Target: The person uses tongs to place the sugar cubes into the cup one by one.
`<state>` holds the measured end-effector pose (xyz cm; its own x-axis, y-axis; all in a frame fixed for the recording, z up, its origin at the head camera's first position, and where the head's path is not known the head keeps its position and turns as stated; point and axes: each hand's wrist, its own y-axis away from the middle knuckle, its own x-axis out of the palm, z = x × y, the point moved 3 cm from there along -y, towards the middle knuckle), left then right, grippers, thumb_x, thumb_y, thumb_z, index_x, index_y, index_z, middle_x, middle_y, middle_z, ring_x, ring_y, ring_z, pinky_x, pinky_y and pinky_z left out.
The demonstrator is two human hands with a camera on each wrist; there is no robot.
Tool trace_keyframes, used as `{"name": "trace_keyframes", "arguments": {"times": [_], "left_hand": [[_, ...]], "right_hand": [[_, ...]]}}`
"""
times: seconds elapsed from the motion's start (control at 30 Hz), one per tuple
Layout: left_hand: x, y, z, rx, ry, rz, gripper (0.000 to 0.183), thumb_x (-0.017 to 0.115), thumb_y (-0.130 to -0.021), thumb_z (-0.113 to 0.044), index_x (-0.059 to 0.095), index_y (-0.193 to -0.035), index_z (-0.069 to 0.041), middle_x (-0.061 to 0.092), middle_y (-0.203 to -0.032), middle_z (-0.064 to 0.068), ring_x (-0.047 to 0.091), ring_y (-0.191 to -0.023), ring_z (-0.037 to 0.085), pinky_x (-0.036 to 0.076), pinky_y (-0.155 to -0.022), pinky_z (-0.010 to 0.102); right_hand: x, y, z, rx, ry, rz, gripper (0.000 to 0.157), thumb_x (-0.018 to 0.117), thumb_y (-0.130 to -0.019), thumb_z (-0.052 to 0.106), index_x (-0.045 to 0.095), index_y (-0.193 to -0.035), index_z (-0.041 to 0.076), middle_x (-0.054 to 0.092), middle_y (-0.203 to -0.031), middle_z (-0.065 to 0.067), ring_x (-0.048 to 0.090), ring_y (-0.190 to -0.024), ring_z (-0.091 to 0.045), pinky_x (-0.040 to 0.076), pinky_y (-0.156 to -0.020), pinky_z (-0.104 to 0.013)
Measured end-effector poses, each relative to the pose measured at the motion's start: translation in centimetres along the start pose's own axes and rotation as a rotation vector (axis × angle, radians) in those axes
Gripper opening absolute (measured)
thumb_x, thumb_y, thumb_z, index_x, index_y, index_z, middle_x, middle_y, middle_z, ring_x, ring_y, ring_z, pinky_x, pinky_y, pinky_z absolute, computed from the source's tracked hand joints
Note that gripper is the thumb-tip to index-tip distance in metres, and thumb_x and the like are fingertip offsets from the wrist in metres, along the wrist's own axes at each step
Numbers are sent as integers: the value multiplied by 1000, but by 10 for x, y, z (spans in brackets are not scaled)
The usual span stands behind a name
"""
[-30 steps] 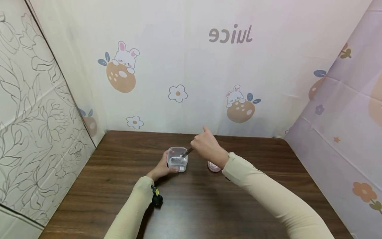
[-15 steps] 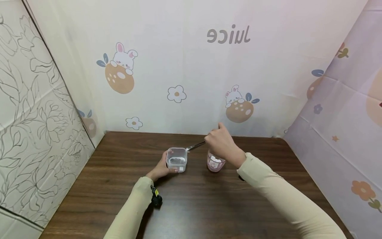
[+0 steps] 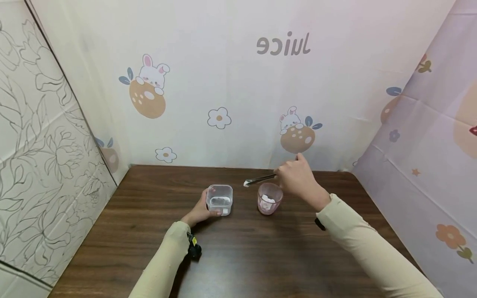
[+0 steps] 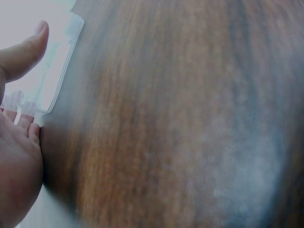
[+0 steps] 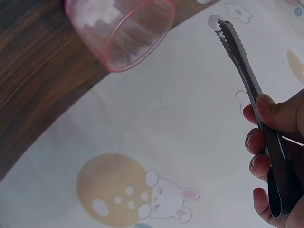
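Observation:
My left hand [image 3: 199, 210] holds a clear square plastic container [image 3: 220, 200] upright on the table, thumb at its near side; a small white piece [image 3: 225, 211] shows low inside. In the right wrist view my right hand [image 5: 278, 137] grips dark metal tongs [image 5: 240, 61] with toothed ends. A small whitish, translucent piece [image 5: 214, 22] sits between the tong tips. Those tips hang over the table, between the container and a pink transparent cup [image 3: 270, 193]. Several white pieces [image 3: 266, 202] lie in the cup. The left wrist view shows only the thumb, palm and a corner of the container.
A dark wooden table [image 3: 238, 256] carries everything. Behind it hangs a pale printed cloth [image 3: 246, 140] with rabbits and flowers, close to the table's back edge. Another cloth [image 3: 428, 124] hangs along the right side, and a flower-patterned panel [image 3: 56, 140] stands at the left.
My right hand has moved right, drawing the tongs out of the container with the small white piece in their tips. The cup has come into full view. My left hand has stayed on the container.

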<state>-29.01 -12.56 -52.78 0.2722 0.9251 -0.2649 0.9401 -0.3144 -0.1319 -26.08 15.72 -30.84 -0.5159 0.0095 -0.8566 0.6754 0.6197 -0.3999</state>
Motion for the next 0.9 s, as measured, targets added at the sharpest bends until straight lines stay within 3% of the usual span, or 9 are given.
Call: {"name": "trace_keyframes", "arguments": {"times": [0.2, 0.37, 0.6, 0.77, 0.9], "left_hand": [[1, -1, -6, -90, 19, 2, 98, 81, -69, 3, 19, -144, -2, 32, -144, 26, 31, -130, 42, 21, -106, 55], [1, 4, -24, -63, 44, 12, 96, 78, -68, 9, 18, -143, 5, 31, -142, 30, 32, -128, 47, 21, -105, 56], [3, -1, -2, -64, 49, -12, 99, 82, -67, 5, 21, -144, -3, 32, -145, 24, 30, -131, 41, 19, -108, 52], [3, -1, -4, -59, 49, -13, 99, 81, -67, 6, 20, -144, -2, 32, -145, 25, 30, -132, 41, 19, -108, 52], [2, 2, -16, -29, 79, 2, 98, 79, -66, 11, 19, -143, 4, 31, -143, 30, 29, -130, 45, 18, -107, 54]], "right_hand": [[-2, 12, -13, 36, 14, 7, 31, 74, -75, 16, 54, -51, 20, 38, -44, 5, 40, -42, -15, 28, -57, -40], [-2, 24, -24, 61, 10, 17, 20, 75, -75, 16, 65, -58, 20, 40, -44, 5, 39, -42, -14, 26, -57, -40], [1, 40, -35, 72, 11, 33, 14, 75, -76, 15, 71, -63, 18, 40, -43, 4, 38, -42, -14, 24, -57, -39], [4, 50, -39, 75, 29, 62, 15, 75, -77, 17, 70, -63, 19, 37, -43, 5, 33, -42, -13, 19, -59, -37], [10, 57, -38, 76, 16, 55, 16, 78, -75, 16, 70, -61, 19, 35, -41, 6, 27, -43, -12, 15, -58, -35]]}}
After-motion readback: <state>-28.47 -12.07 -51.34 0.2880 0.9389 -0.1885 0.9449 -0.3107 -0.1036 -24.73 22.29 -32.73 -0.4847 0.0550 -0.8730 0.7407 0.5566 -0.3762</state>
